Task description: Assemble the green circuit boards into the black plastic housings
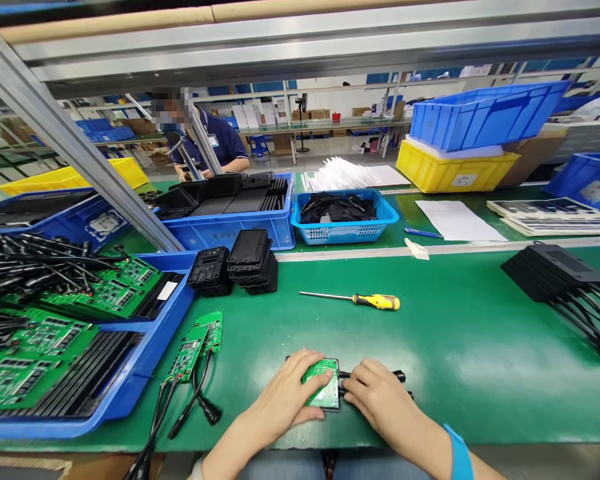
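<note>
Near the table's front edge lies a green circuit board (330,395) set in a black housing. My left hand (293,390) grips it from the left, thumb on the board's face and fingers around its edge. My right hand (377,393) is closed on the black cables (345,375) at the board's right side; their plug ends (400,377) stick out beyond the fingers. Farther back lies a yellow and black screwdriver (376,302). Two circuit boards with cables (184,360) lie to the left, in front of stacked black housings (251,260).
A blue bin (167,343) of boards and cables stands at the left. Behind are a blue bin (230,230), a light-blue basket (344,232), paper (460,221) and a pen (423,233). Black cabled units (560,267) lie right. A person (220,140) sits across the table.
</note>
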Motion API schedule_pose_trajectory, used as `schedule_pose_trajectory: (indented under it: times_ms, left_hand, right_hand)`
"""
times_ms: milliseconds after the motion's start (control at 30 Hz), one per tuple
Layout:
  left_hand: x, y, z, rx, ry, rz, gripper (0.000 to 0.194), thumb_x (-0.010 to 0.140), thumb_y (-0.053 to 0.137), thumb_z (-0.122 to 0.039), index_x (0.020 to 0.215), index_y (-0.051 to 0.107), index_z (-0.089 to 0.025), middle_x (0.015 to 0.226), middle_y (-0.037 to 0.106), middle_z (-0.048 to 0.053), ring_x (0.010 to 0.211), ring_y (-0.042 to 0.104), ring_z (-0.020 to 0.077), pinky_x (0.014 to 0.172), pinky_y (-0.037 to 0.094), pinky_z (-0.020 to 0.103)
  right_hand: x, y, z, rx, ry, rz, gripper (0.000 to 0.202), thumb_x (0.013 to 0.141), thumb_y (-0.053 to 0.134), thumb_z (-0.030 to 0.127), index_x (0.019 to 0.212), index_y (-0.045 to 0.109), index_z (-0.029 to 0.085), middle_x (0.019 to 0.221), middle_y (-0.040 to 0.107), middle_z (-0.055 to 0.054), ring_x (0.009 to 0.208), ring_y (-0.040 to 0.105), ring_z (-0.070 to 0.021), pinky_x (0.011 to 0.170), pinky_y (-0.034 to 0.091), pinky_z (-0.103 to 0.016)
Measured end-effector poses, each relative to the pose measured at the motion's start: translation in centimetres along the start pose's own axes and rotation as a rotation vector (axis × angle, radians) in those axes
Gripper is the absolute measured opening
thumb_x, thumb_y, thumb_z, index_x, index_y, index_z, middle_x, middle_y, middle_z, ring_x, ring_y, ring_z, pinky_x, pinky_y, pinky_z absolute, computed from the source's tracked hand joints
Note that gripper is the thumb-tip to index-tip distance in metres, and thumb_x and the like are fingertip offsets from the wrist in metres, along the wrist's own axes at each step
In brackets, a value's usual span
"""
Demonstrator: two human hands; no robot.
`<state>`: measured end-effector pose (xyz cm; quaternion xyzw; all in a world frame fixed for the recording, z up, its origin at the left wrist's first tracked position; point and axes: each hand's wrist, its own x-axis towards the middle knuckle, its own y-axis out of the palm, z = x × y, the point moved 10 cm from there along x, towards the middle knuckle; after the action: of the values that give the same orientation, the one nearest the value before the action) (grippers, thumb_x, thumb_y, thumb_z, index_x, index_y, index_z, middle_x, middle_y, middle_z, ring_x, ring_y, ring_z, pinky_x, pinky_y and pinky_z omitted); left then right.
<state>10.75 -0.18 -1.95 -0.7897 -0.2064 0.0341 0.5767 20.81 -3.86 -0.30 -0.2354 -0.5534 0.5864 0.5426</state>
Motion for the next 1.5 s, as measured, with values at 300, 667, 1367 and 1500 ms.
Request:
schedule_pose_trajectory:
  times_ms: [300,667,1367,1500]
  left_hand:
    - [0.2,-0.7,-0.1,-0.042,-0.013,-0.021,0.065,0.075,0.078,-0.031,0.131,0.046,-0.024,0.133,0.050,0.016,0.122,0.050,0.0319,0.098,0.049,0.054]
    - [0.1,-0.5,-0.2,0.013,-0.029,-0.039,0.062,0.076,0.077,-0.034,0.129,0.047,-0.021,0.134,0.050,0.018,0.119,0.051,0.0320,0.095,0.049,0.053]
    - [0.9,-0.7,-1.5,0.228,0.021,0.023,0.042,0.082,0.069,-0.024,0.120,0.054,-0.016,0.135,0.053,0.015,0.112,0.052,0.0340,0.090,0.050,0.051]
    - [1.2,-0.9,-1.6,0.292,0.072,0.034,0.047,0.080,0.072,-0.035,0.119,0.055,-0.016,0.133,0.054,0.018,0.103,0.054,0.0324,0.081,0.051,0.047]
  right_hand:
    - [-0.4,-0.6,3.7,-0.171,-0.241,-0.088,0.026,0.094,0.037,0.005,0.092,0.062,0.012,0.074,0.056,-0.006,0.066,0.048,-0.0192,0.063,0.037,-0.033]
    - [-0.6,-0.7,2.5,-0.055,-0.161,-0.071,0.030,0.097,0.032,0.007,0.095,0.061,0.014,0.075,0.058,-0.005,0.067,0.050,-0.0186,0.064,0.037,-0.032]
    - [0.5,-0.5,1.5,0.039,-0.240,-0.109,0.024,0.099,0.038,0.014,0.102,0.062,0.014,0.105,0.065,-0.010,0.093,0.056,-0.0197,0.082,0.047,-0.035]
    - [0.1,-0.3,2.3,-0.054,-0.276,-0.129,0.031,0.098,0.032,0.007,0.101,0.063,0.010,0.102,0.067,-0.013,0.092,0.059,-0.0205,0.083,0.047,-0.038]
